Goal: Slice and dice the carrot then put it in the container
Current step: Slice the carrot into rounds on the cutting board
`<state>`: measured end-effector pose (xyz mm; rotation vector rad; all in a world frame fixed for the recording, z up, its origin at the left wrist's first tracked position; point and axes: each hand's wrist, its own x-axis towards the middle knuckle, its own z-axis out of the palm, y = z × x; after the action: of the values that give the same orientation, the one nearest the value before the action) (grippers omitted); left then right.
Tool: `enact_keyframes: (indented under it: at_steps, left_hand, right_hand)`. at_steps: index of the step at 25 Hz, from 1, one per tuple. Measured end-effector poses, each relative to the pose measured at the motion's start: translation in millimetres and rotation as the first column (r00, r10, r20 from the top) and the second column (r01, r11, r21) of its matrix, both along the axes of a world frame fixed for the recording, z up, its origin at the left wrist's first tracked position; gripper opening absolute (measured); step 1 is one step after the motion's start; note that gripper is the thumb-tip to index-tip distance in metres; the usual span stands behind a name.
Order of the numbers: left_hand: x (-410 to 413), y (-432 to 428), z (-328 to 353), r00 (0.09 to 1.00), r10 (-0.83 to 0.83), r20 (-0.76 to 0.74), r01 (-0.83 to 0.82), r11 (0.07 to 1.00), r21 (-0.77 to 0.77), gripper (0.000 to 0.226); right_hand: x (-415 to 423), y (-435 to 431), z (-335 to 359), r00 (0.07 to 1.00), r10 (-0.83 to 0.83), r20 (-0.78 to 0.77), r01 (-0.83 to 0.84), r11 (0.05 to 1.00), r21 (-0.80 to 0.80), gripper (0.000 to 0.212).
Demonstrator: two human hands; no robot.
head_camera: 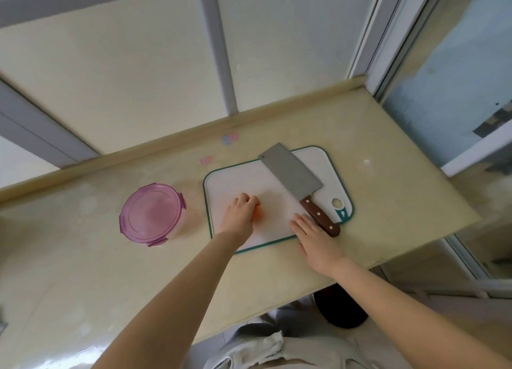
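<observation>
**On the cutting board [235,183]: carrot [258,214] held under the left hand [238,216], cleaver [293,180] beside the right hand [315,238]**

Well to the left of the left hand, a round clear container [179,226] is seen on the beige countertop [388,188]. It is closed by a translucent purple lid [151,213].

The left hand is set down on the near left part of the white, teal-rimmed cutting board. Its fingers are curled down over the carrot and grip it. Only a blurred orange piece of the carrot can be made out, at the right side of this hand beneath the fingers. The carrot is thus found on the cutting board, between the two hands and far closer to the left one.

Beyond and to the right of the left hand, the cleaver is laid flat on the cutting board. Its broad blade is pointed away toward the far left, and its brown riveted handle [320,216] is turned toward the right hand.

The right hand is stretched over the near right edge of the cutting board, with its fingers [300,224] straight and nothing gripped. The fingers lie just beside the handle on its left. Whether the handle is touched cannot be told.

Just right of the handle, past the right hand's fingertips, a hanging hole [337,202] is cut in the cutting board.

Beyond both hands, small pink and blue stickers [230,138] are stuck to the countertop near its back ledge.
</observation>
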<state>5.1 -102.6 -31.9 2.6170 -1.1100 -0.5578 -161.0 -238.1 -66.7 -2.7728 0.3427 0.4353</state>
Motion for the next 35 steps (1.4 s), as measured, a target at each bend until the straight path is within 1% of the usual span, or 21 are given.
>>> enact_keyframes:
  at_steps: [4, 10, 14, 15, 17, 19, 21, 23, 26, 31, 33, 35]
  left_hand:
    - [-2, 4, -1, 1.000, 0.011, -0.020, -0.011, 1.000, -0.017, 0.059]
    - [2, 16, 0, 0.996, 0.076, -0.037, -0.077, 0.996, -0.038, 0.064]
    - [3, 32, -4, 0.985, 0.171, -0.027, -0.170, 0.985, 0.023, 0.069]
    - [1, 39, -7, 0.981, 0.194, -0.026, -0.193, 0.980, 0.049, 0.069]
    - [-2, 52, -13, 0.973, 0.230, -0.033, -0.227, 0.970, 0.083, 0.067]
    - [-6, 62, -20, 0.973, 0.230, -0.030, -0.226, 0.969, 0.096, 0.059]
    - [-9, 65, -22, 0.977, 0.213, -0.024, -0.211, 0.973, 0.091, 0.053]
    - [-11, 66, -23, 0.979, 0.204, -0.021, -0.202, 0.976, 0.077, 0.052]
    - [-14, 70, -26, 0.979, 0.201, -0.019, -0.199, 0.977, 0.077, 0.054]
    - [-16, 73, -29, 0.982, 0.187, -0.018, -0.185, 0.980, 0.073, 0.054]
    - [-16, 75, -29, 0.985, 0.174, -0.013, -0.173, 0.982, 0.071, 0.053]
    - [-15, 77, -29, 0.989, 0.150, 0.002, -0.150, 0.985, 0.083, 0.054]
  right_hand:
    - [1, 3, -2, 1.000, -0.005, -0.009, 0.005, 1.000, -0.013, 0.060]
    - [11, 1, 7, 0.996, -0.080, 0.029, 0.077, 0.993, 0.089, 0.061]
    - [13, -3, 18, 0.989, -0.132, 0.066, 0.122, 0.982, 0.143, 0.053]
    - [13, -5, 19, 0.984, -0.155, 0.091, 0.143, 0.981, 0.133, 0.050]
    - [15, -9, 20, 0.963, -0.208, 0.173, 0.201, 0.978, 0.057, 0.045]
    - [15, -14, 19, 0.931, -0.296, 0.216, 0.304, 0.953, -0.008, 0.041]
    - [17, -19, 19, 0.898, -0.402, 0.179, 0.414, 0.909, -0.037, 0.038]
    - [21, -22, 21, 0.878, -0.469, 0.098, 0.475, 0.879, -0.046, 0.038]
    - [31, -25, 20, 0.882, -0.471, 0.002, 0.470, 0.879, -0.086, 0.040]
    - [47, -24, 16, 0.877, -0.480, -0.026, 0.469, 0.867, -0.169, 0.035]
    - [53, -24, 18, 0.849, -0.526, -0.051, 0.519, 0.847, -0.116, 0.034]
    - [60, -21, 28, 0.784, -0.616, -0.070, 0.619, 0.784, 0.035, 0.036]
